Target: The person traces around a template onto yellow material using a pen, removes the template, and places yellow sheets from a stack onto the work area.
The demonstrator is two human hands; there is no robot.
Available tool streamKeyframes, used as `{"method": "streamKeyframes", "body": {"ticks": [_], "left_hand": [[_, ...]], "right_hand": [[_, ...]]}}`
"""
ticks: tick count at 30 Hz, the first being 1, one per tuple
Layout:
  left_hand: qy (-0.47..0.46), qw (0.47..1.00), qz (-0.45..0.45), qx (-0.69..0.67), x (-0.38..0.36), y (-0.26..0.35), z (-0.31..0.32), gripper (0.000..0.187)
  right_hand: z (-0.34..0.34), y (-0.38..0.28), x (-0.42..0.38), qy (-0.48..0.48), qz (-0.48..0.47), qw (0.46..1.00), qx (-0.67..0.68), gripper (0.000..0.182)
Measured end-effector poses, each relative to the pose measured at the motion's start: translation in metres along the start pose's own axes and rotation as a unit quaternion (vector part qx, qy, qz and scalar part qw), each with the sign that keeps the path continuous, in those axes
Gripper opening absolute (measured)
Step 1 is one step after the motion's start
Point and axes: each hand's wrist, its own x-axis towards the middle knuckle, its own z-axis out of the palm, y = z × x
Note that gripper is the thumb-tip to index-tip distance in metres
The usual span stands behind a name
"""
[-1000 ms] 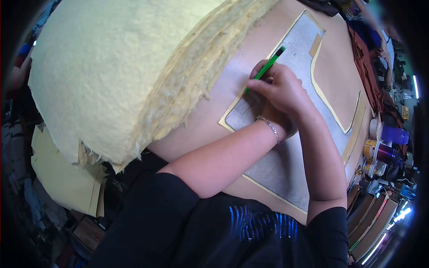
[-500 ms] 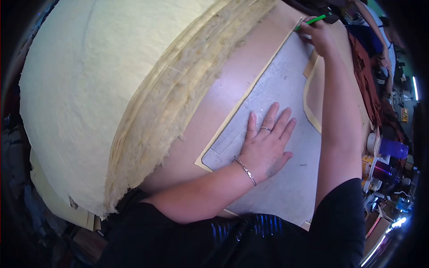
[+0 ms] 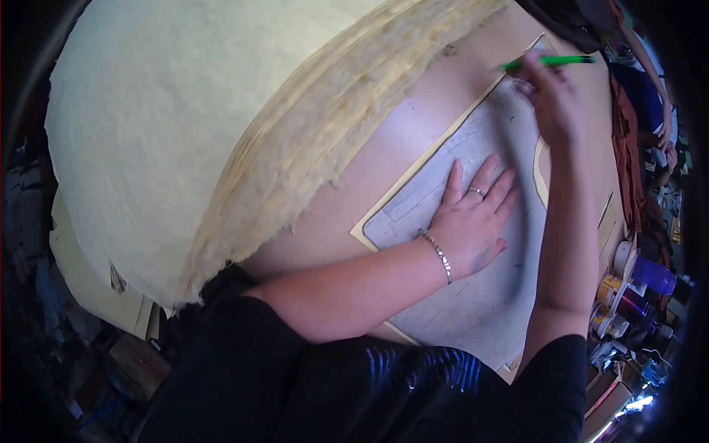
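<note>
My left hand (image 3: 476, 218) lies flat with spread fingers on a grey template (image 3: 436, 295), a ring and a bracelet on it. Under the template, a pale yellow sheet (image 3: 357, 230) shows as a narrow border along its left edge. My right hand (image 3: 550, 92), slightly blurred, grips a green pen (image 3: 565, 60) near the template's upper end. The pen's tip points left, close to the yellow border; whether it touches is unclear. To the left rises a thick stack of cream hides (image 3: 177, 111) with rough, fibrous edges.
Beneath everything is a tan tabletop (image 3: 317, 244). Reddish-brown material (image 3: 624, 140) hangs at the right edge, near a purple container (image 3: 653, 275) and several jars. Another person's arm (image 3: 650, 63) shows at the upper right. Dark fabric (image 3: 565, 22) lies at the top.
The view has shifted, moving most things rightward in it. My right hand and the pen have moved down along the template's edge, with the pen now lying more level. My left hand stays flat on the template.
</note>
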Motion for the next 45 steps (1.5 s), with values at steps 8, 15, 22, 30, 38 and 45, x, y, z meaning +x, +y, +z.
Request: {"method": "streamKeyframes", "body": {"ticks": [8,15,22,30,38,45], "left_hand": [[0.0,0.999,0.019,0.043,0.008,-0.013,0.033,0.057],[-0.041,0.965,0.035,0.257,0.005,-0.013,0.023,0.06],[-0.09,0.993,-0.06,0.042,0.008,0.001,0.001,0.061],[-0.017,1.0,-0.009,-0.013,0.003,0.001,-0.003,0.063],[-0.056,0.998,-0.014,-0.003,0.006,0.003,-0.007,0.064],[-0.044,0.999,-0.001,0.029,0.005,0.005,-0.009,0.065]], "right_hand": [[0.1,-0.011,-0.114,-0.261,0.117,0.944,-0.164,0.016],[0.111,-0.006,-0.122,-0.265,0.086,0.939,-0.202,0.017],[0.076,-0.011,-0.093,-0.194,0.038,0.938,-0.284,0.013],[-0.052,0.015,0.045,0.064,-0.022,0.968,-0.243,0.017],[-0.099,0.039,0.132,0.301,-0.181,0.776,-0.524,0.019],[-0.108,0.026,-0.015,0.324,-0.14,0.927,-0.123,0.022]]}}
